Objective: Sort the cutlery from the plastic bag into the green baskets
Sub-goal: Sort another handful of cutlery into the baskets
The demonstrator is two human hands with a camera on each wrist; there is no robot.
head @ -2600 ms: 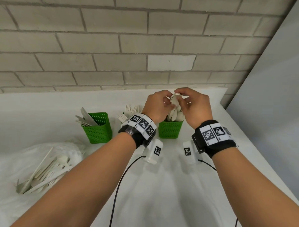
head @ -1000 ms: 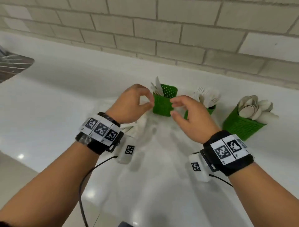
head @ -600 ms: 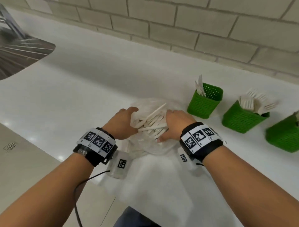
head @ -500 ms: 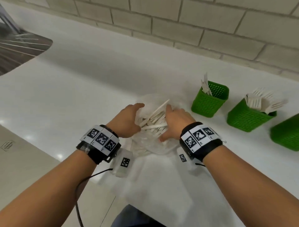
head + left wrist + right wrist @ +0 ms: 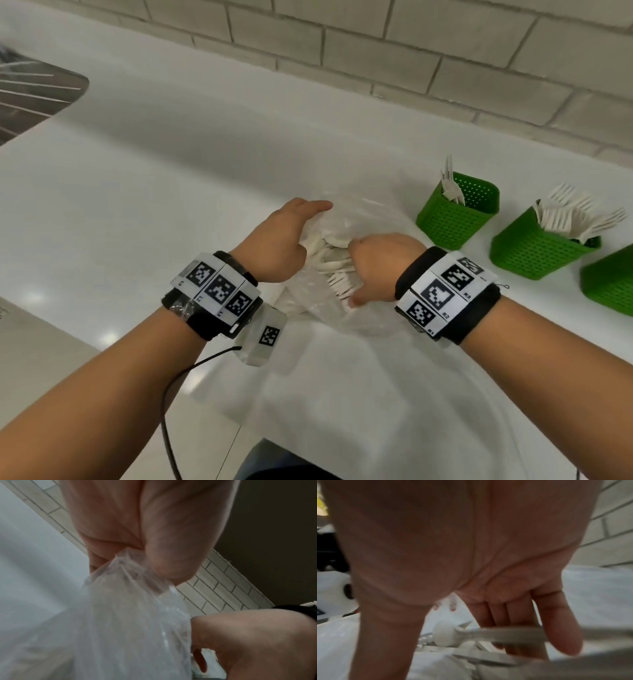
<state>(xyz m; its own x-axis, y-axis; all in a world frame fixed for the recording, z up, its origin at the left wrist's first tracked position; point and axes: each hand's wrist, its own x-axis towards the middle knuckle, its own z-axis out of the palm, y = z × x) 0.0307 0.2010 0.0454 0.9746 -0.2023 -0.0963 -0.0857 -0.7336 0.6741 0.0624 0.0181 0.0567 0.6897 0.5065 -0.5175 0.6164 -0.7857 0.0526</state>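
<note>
A clear plastic bag (image 5: 368, 214) of white cutlery (image 5: 330, 258) lies on the counter in the head view. My left hand (image 5: 294, 233) grips its left rim; in the left wrist view the fingers (image 5: 171, 561) pinch a bunch of the plastic bag (image 5: 128, 615). My right hand (image 5: 363, 270) reaches into the bag's mouth. In the right wrist view its fingers (image 5: 518, 618) point straight down among the pieces, next to a spoon (image 5: 445, 635), and grip nothing I can see. To the right stand three green baskets: one with knives (image 5: 448, 222), one with forks (image 5: 534, 257), one cut off by the frame (image 5: 613, 284).
A metal sink (image 5: 34, 92) sits at the far left of the white counter (image 5: 171, 164). A brick wall (image 5: 376, 51) runs behind it. The bag rests on a white sheet (image 5: 359, 394) that hangs over the counter's near edge.
Both hands left the spoon basket and moved left to the bag. The left hand took hold of the bag's rim and the right hand pushed deeper among the cutlery.
</note>
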